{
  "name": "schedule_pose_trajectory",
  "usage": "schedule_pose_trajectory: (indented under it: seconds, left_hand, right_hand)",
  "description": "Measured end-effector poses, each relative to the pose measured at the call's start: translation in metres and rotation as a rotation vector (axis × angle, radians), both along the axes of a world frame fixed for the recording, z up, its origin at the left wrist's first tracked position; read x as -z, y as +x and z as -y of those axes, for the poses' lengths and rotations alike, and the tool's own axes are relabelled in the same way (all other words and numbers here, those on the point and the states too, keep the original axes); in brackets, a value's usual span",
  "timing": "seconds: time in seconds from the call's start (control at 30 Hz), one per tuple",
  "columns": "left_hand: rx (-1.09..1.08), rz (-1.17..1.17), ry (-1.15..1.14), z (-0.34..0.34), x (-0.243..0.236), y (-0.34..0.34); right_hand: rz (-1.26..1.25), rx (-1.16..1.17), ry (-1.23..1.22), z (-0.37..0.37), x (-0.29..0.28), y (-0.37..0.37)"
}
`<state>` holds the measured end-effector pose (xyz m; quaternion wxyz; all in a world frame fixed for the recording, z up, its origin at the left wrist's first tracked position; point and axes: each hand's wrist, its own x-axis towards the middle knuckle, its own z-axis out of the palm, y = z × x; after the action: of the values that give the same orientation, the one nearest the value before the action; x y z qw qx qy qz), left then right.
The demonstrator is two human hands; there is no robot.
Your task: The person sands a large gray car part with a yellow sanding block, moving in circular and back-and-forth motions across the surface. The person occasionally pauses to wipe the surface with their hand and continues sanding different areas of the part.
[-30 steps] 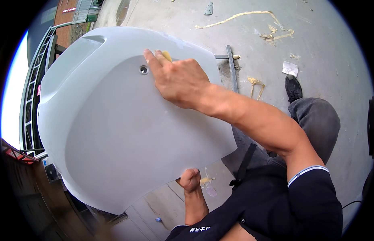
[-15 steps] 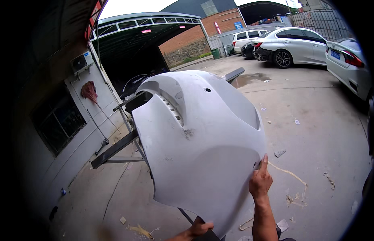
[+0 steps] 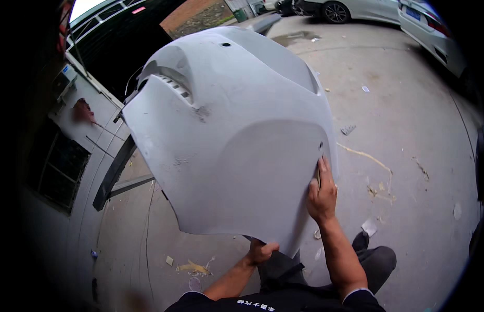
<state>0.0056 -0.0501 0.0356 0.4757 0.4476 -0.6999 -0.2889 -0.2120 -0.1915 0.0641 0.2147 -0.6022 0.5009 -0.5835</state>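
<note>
A large pale grey car bumper panel [image 3: 236,140] fills the middle of the head view, its curved face toward me, with a slotted vent near its upper left and a small hole near the top. My right hand [image 3: 322,193] grips the panel's right edge, fingers wrapped around the rim. Beneath the panel's lower edge, my left hand [image 3: 261,252] holds it from below, fingers curled on the edge. The panel's underside and whatever supports it are hidden.
A dark metal stand bar [image 3: 113,174] runs out from under the panel at the left. Concrete ground [image 3: 408,156] carries scraps of paper and debris [image 3: 369,226]. Parked cars [image 3: 424,26] stand at the upper right; a building wall with a window [image 3: 62,171] is at the left.
The view has tilted down and closer to the panel. My right hand slid a little up the right edge; my left hand has come further up under the lower edge.
</note>
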Motion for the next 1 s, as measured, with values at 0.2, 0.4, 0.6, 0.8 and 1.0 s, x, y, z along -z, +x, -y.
schedule_pose_trajectory:
  seconds: [0.2, 0.4, 0.6, 0.8, 1.0]
  left_hand:
    - [0.032, -0.292, 0.230, -0.002, 0.023, 0.009]
    - [0.170, -0.605, 0.344, -0.007, 0.009, 0.004]
    - [-0.130, -0.535, 0.384, -0.018, 0.014, 0.006]
    - [-0.034, -0.494, 0.425, -0.015, 0.016, 0.027]
    - [-0.070, -0.506, 0.477, -0.020, 0.029, 0.050]
  right_hand:
    - [0.142, -0.045, 0.092, -0.025, 0.012, 0.009]
    - [0.177, 0.037, 0.099, 0.007, 0.009, -0.014]
    - [0.191, 0.014, 0.192, 0.013, 0.018, -0.019]
    - [0.300, 0.007, 0.042, -0.038, 0.025, 0.015]
    - [0.160, 0.059, 0.112, -0.008, 0.019, -0.009]
